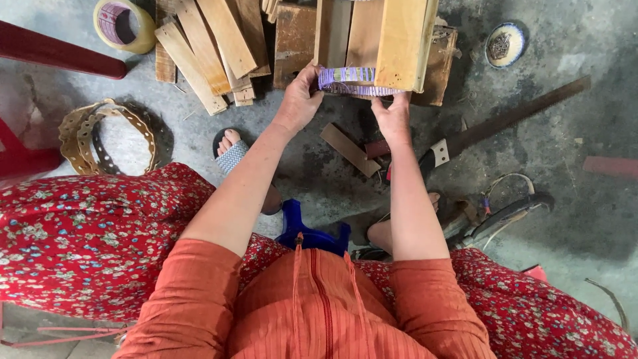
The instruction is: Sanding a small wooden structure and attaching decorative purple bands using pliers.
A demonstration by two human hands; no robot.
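My left hand point(299, 98) grips the left end of a purple and silver wrapped band point(351, 80) that runs across the front of a bundle of wooden boards point(372, 36). My right hand point(393, 118) presses against the band's right end, thumb up on the board edge. Both arms reach out from orange sleeves over my red flowered lap. The bundle rests on darker wooden blocks on the concrete floor.
Loose wooden slats point(212, 43) lie at the upper left beside a roll of tape point(123, 25). A perforated strap coil point(106, 133) lies left. A saw point(492, 129) lies right, near a small dish point(504, 44). A blue stool point(312, 233) is under me.
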